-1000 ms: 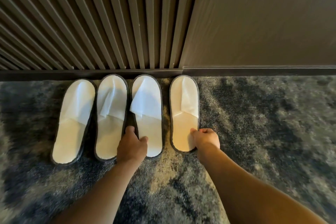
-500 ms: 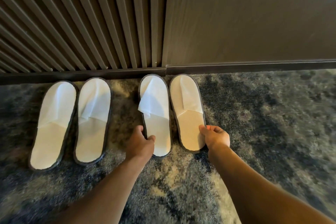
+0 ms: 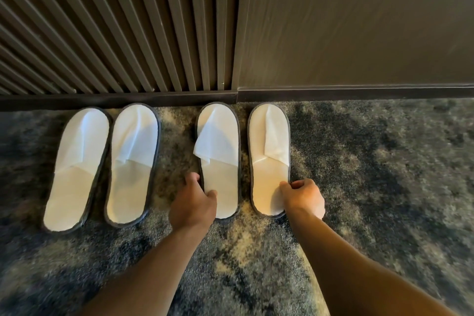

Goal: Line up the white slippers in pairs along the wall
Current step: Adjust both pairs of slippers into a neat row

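Four white slippers lie on the carpet (image 3: 359,187) with their toes at the skirting board (image 3: 333,93), sorted into two pairs with a strip of bare carpet between them. The left pair is made up of the far-left slipper (image 3: 77,169), which leans a little to the right at its toe, and the second slipper (image 3: 133,164), lying just beside it; neither is being touched. The right pair is the third slipper (image 3: 220,159) and the fourth slipper (image 3: 269,159), roughly parallel, close together but apart, with a narrow gap between them.

Both hands are on the right pair, at the heel end. The left hand (image 3: 192,202) is curled around the near left edge of the third slipper, thumb on the insole and fingers down its outer side, pinching the rim. The right hand (image 3: 304,197) is nearly closed, with its thumb and fingertips nipping the right edge of the fourth slipper near the heel.

The job looks almost done: both pairs sit along the wall (image 3: 359,20), toes toward the slatted panel (image 3: 115,33) and the plain panel to its right. What seems left is small: letting go of the right pair once it sits square, and perhaps straightening the far-left slipper so it matches its partner. The loose, crumpled upper on the third slipper may also want flattening.
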